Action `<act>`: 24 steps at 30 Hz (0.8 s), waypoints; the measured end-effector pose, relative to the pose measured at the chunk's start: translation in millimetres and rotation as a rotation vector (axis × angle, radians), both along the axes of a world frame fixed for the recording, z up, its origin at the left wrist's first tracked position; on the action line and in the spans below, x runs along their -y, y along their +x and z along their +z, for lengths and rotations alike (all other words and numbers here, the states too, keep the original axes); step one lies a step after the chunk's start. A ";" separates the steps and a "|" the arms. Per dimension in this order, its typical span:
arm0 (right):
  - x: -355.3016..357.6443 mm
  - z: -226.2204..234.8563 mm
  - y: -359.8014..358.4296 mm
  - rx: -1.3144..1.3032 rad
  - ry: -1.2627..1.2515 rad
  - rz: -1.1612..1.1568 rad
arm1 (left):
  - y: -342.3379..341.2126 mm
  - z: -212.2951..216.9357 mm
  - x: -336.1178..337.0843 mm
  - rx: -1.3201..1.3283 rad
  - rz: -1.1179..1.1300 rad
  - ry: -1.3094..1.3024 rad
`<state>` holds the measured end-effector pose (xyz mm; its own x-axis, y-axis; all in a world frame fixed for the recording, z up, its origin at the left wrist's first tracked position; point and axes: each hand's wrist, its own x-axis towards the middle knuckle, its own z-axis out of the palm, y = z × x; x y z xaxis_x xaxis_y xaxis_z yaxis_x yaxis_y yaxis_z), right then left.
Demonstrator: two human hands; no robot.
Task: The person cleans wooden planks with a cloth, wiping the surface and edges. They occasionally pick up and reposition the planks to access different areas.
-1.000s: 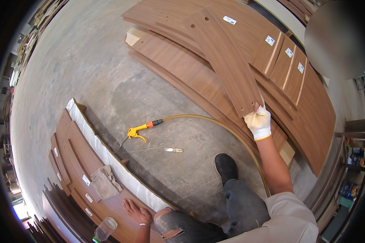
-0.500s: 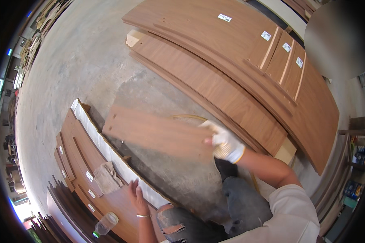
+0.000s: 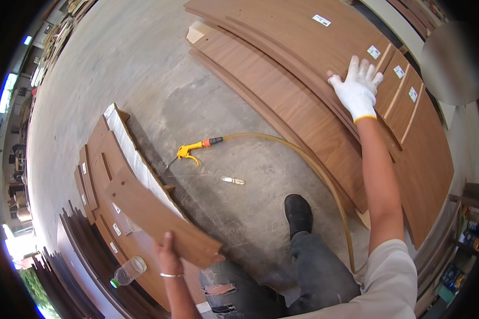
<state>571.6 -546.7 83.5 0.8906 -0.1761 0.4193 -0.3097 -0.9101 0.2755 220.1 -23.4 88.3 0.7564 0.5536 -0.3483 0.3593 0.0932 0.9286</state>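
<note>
A brown wood-grain board (image 3: 159, 215) is held at an angle by my bare left hand (image 3: 169, 258), thumb on its near edge, over the stack of panels at my left. My right hand (image 3: 356, 90), in a white glove with bare fingertips showing, has its fingers spread over the large brown panel (image 3: 282, 24). Nothing is in it; whether it touches the panel I cannot tell. Close to that hand lie narrow boards (image 3: 396, 98) with white labels. Below it is another long panel (image 3: 271, 85).
A yellow air blow gun (image 3: 189, 150) lies on the concrete floor, its hose (image 3: 319, 170) curving toward my right. Near it lies a small silver knife-like tool (image 3: 232, 181). On the left panels (image 3: 104, 146) stands a foam-lined edge (image 3: 138, 162); a clear bottle (image 3: 129, 271) lies nearby.
The board has passed from my right hand to my left and moved left. My right hand has reached up and right to the large panel, opening. The blow gun now shows.
</note>
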 end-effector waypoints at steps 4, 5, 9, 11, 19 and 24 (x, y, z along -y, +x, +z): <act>-24.9 -12.3 14.2 -0.139 0.010 -0.033 | -74.4 15.7 -88.2 -0.127 0.128 0.228; -33.0 -10.8 8.6 -0.153 0.022 -0.005 | -89.8 16.0 -106.1 -0.178 0.122 0.245; -11.4 -14.0 -10.6 -0.063 -0.037 0.126 | -135.7 0.5 -126.0 -0.328 0.136 0.135; -12.6 -24.8 -17.4 0.011 -0.043 0.184 | -163.1 -16.9 -127.6 -0.378 0.131 0.001; -44.9 -25.1 -78.0 -0.111 -0.073 0.247 | -258.6 -47.0 -123.1 -0.421 0.147 -0.147; 6.8 -48.3 -49.8 -0.136 0.033 0.162 | -306.4 -64.2 -112.2 -0.383 0.318 -0.250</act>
<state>521.8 -553.5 35.3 0.9564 -0.0382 0.2896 -0.1210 -0.9541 0.2739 -86.3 88.8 24.1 0.3593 0.5996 -0.7152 0.5847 0.4526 0.6732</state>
